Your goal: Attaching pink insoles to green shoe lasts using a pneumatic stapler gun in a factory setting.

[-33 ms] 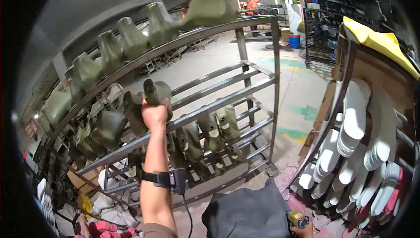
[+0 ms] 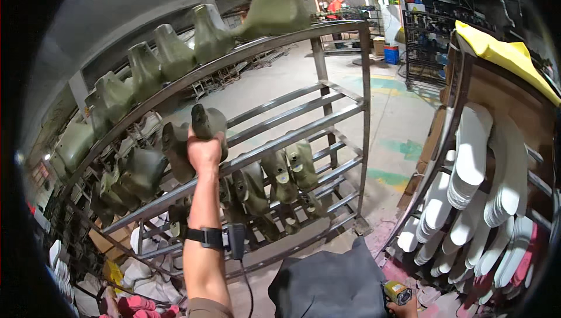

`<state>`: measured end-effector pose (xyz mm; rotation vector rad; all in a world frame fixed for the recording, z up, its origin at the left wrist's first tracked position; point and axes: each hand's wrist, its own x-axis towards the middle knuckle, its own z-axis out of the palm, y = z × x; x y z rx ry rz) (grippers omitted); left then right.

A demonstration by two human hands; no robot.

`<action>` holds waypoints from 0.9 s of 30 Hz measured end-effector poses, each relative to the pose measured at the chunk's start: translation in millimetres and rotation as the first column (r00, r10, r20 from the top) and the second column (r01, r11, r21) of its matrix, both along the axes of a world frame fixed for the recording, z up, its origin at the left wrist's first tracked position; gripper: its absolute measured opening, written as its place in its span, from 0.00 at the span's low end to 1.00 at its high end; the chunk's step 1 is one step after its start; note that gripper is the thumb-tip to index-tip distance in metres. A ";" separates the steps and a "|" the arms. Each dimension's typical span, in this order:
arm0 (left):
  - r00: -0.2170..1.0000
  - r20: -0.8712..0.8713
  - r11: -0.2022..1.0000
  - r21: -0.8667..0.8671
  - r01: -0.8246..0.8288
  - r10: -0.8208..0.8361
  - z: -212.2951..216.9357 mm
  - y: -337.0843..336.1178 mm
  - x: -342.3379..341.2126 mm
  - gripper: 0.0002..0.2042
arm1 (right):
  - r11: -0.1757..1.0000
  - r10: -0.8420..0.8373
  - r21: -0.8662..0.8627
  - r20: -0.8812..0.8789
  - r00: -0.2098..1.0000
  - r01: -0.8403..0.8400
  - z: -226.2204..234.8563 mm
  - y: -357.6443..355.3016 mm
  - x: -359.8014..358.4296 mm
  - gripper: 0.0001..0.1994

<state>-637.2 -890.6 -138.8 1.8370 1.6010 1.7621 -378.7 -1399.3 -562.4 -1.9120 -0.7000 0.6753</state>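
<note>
Reaching forward, my left hand [image 2: 204,154] is closed round an olive-green boot last [image 2: 209,120] on the middle tier of a metal rack [image 2: 365,67]. A second olive last [image 2: 176,150] stands close beside it on the left. More lasts [image 2: 252,188] sit on the tier below, and a row of them [image 2: 174,52] stands along the top. Low at the right, my right hand [image 2: 407,308] is wrapped round a yellow-and-black tool [image 2: 398,292] whose exact kind I cannot make out. Part of that hand is cut off by the lower edge.
Stacked white sole-shaped pieces [image 2: 472,151] hang on a rack at the right, under a yellow sheet [image 2: 499,44]. A dark grey apron-like cloth [image 2: 321,283] lies below me. Pink pieces [image 2: 137,305] are at the lower left. A cable [image 2: 248,283] trails from my left wrist strap.
</note>
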 end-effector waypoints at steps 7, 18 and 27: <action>0.841 0.259 0.879 0.185 0.440 -0.476 -8.6 -104.9 8.9 0.20 | 0.998 -0.049 -0.048 -0.099 0.994 0.045 -23.4 -10.0 11.7 0.30; 0.019 0.999 0.670 0.020 0.742 -0.051 -246.8 -239.6 -70.9 0.25 | 0.996 0.086 0.005 -0.169 0.982 -0.086 85.1 43.1 9.1 0.18; 0.422 0.860 0.075 -0.460 0.885 0.287 -340.0 -287.0 -45.8 0.32 | 0.998 -0.039 0.031 -0.421 0.906 0.058 89.2 74.0 13.8 0.18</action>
